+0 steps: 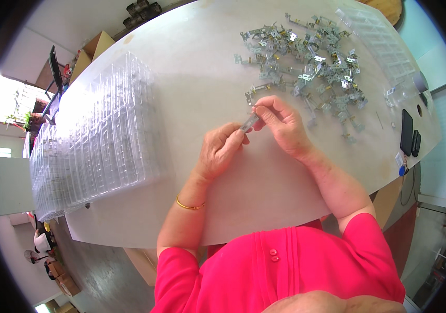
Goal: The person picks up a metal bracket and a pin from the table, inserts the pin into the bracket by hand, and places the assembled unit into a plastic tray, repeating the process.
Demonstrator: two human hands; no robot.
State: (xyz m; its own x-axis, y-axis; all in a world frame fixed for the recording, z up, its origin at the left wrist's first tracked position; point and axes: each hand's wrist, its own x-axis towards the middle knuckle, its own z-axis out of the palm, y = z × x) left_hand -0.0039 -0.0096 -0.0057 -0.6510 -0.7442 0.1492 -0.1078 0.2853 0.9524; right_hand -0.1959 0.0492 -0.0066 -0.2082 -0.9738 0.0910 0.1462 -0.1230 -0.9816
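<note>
A small silvery metal bracket (250, 122) is held between my two hands over the middle of the table. My left hand (222, 148) pinches its near end with thumb and fingers. At its far end, the thumb and fingertips of my right hand (283, 125) close on it. Fingers cover parts of the bracket, so its full shape is hidden. Just beyond my right hand lies a loose heap of similar metal brackets (306, 62), some with brass-coloured parts.
Tall stacks of clear plastic trays (103, 125) stand on the left of the white table (191, 62). Another clear tray (379, 47) lies at the far right, near a clear plastic bottle (401, 93). A black phone (406, 131) rests by the right edge.
</note>
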